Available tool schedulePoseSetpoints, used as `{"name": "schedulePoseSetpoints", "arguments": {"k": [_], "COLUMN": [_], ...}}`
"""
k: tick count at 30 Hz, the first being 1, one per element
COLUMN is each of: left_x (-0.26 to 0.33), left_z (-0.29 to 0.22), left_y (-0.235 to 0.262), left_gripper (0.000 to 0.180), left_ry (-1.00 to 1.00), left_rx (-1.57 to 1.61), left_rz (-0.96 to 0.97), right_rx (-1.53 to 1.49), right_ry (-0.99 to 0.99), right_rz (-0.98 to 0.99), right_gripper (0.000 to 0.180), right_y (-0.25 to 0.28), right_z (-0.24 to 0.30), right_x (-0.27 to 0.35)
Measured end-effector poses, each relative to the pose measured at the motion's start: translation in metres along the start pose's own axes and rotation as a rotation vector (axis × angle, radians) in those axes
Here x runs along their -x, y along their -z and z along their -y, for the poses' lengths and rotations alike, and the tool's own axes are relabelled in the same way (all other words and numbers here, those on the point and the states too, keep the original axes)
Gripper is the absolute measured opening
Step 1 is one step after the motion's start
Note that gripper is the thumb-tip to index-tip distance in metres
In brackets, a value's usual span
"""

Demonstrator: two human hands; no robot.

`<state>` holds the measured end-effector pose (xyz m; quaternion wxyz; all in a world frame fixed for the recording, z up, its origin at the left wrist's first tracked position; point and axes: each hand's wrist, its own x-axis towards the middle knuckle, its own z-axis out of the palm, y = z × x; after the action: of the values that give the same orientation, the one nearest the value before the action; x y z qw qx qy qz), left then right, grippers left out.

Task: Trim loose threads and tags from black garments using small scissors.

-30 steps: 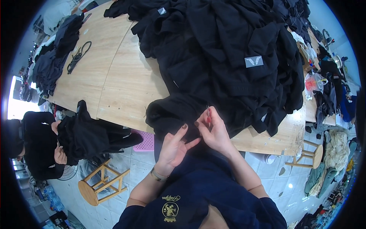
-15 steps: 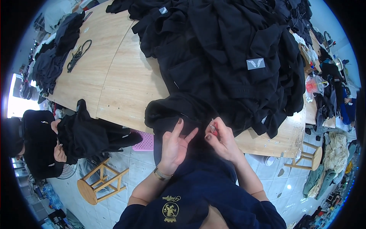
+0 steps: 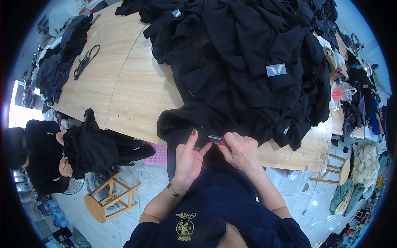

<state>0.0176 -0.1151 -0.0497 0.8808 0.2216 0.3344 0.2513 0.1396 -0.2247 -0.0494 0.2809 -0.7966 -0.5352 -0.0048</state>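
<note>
A black garment (image 3: 178,120) lies bunched at the table's near edge, with its opening facing left. My left hand (image 3: 188,159) grips its near side: the thumb points up over the cloth, one finger reaches right, and the other fingers are hidden. Small thread snips (image 3: 215,138) with red handles are in my right hand (image 3: 241,149), which is closed around them. Their blades point left, close to the left fingertips. Whether they touch the cloth or a thread is too small to tell.
A large heap of black garments (image 3: 244,45) with grey patches covers the table (image 3: 136,89) ahead. A looped dark cord (image 3: 86,62) lies at left. Another person (image 3: 43,155) handles black cloth there. Wooden stools (image 3: 96,208) stand on both sides; a pink perforated plastic piece (image 3: 156,154) is below the table edge.
My right hand has turned over and brought the snips left, with the blades now showing beside my left fingertips. My left hand stays nearly in place on the garment.
</note>
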Motion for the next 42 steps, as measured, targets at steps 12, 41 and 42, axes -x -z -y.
{"name": "schedulePoseSetpoints", "arguments": {"k": [12,41,42], "left_x": [0.0022,0.0016,0.0013], "left_z": [-0.0007,0.0085,0.0088], "left_y": [-0.0028,0.0014,0.0018], "left_gripper": [0.027,0.027,0.027], "left_ry": [-0.03,-0.24,-0.241], "left_rx": [-0.033,-0.168,-0.168], "left_rz": [-0.009,0.029,0.028], "right_rx": [0.011,-0.047,-0.047], "right_ry": [0.005,-0.028,-0.028], "right_rz": [0.008,0.042,0.042], "right_gripper": [0.025,0.026,0.026], "right_y": [-0.0011,-0.0003,-0.0005], "right_z": [0.001,0.0009,0.0008], "right_x": [-0.0044,-0.0003,-0.0004]}}
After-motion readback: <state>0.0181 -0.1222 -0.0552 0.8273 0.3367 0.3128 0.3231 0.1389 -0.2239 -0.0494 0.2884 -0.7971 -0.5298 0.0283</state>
